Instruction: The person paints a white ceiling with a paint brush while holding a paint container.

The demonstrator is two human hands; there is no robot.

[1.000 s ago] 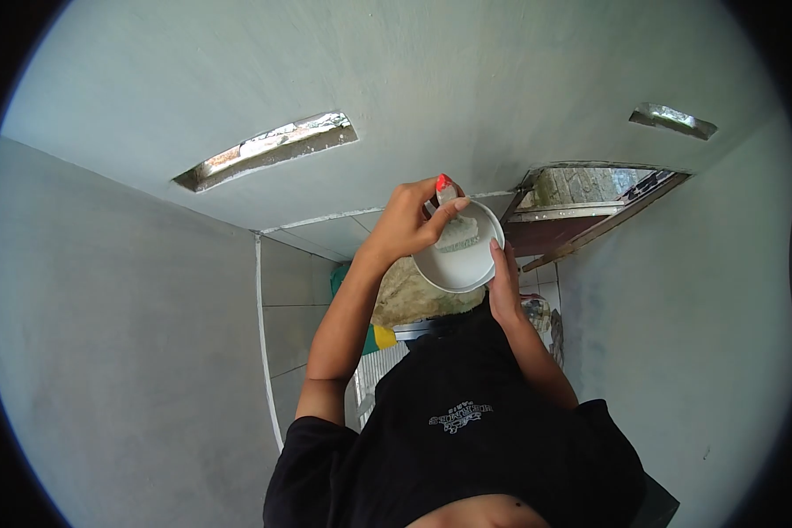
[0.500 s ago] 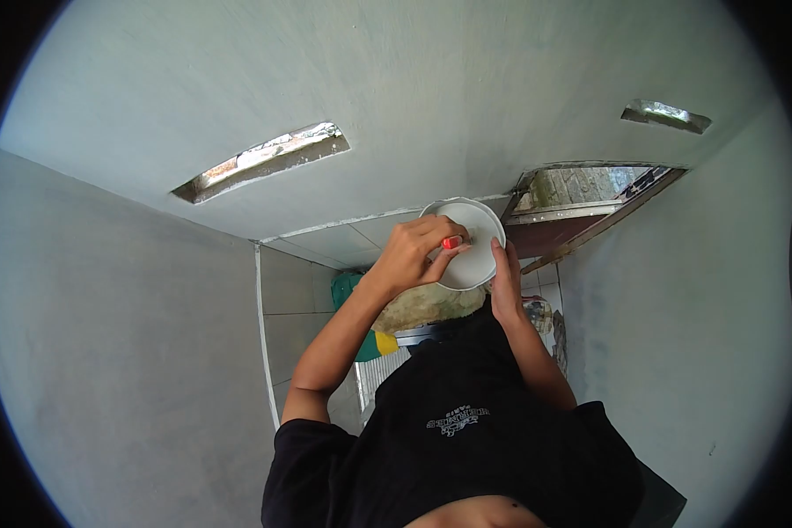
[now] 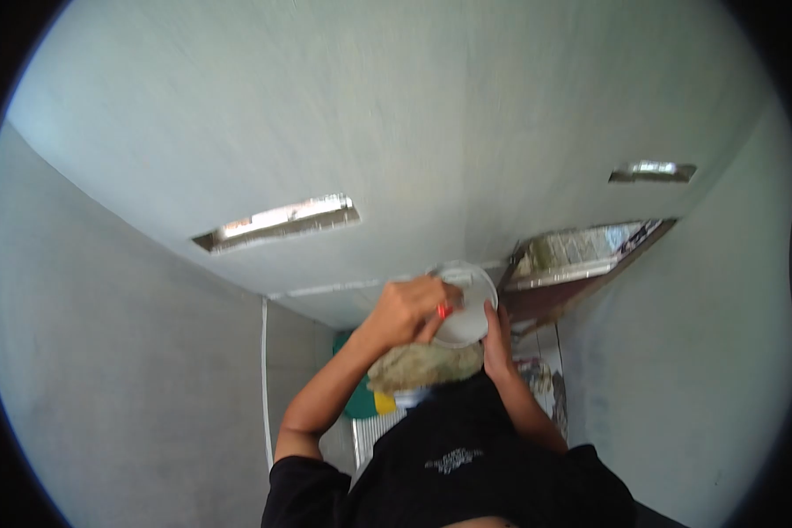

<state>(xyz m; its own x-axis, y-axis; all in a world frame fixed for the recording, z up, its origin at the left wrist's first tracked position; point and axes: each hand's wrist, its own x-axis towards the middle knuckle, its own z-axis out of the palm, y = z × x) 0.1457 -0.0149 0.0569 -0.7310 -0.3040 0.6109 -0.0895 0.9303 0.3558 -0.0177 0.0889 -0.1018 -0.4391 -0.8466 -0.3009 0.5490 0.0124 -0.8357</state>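
Observation:
My right hand (image 3: 496, 341) grips the right rim of a round white container (image 3: 468, 327), like a bowl or shallow tub, with the thumb along its edge. The container is tilted so its pale inside faces me. My left hand (image 3: 414, 310) is closed, with its fingertips reaching over the inside. A small bright red patch shows at its fingers. Whether that is a held thing or something on a finger is too blurred to tell, and the fingertips are smeared by motion.
Below the container lies a fuzzy yellowish-beige cloth or cover (image 3: 424, 368), beside green (image 3: 358, 403) and yellow (image 3: 385, 403) items. A plain grey wall (image 3: 449, 132) stands ahead, with narrow slot openings (image 3: 282, 222). At the right is a dark-framed opening (image 3: 572, 255).
The view has tilted upward, so hands, container and wall openings sit lower in the picture. My left hand still works over the container's inside, and my right hand keeps its grip.

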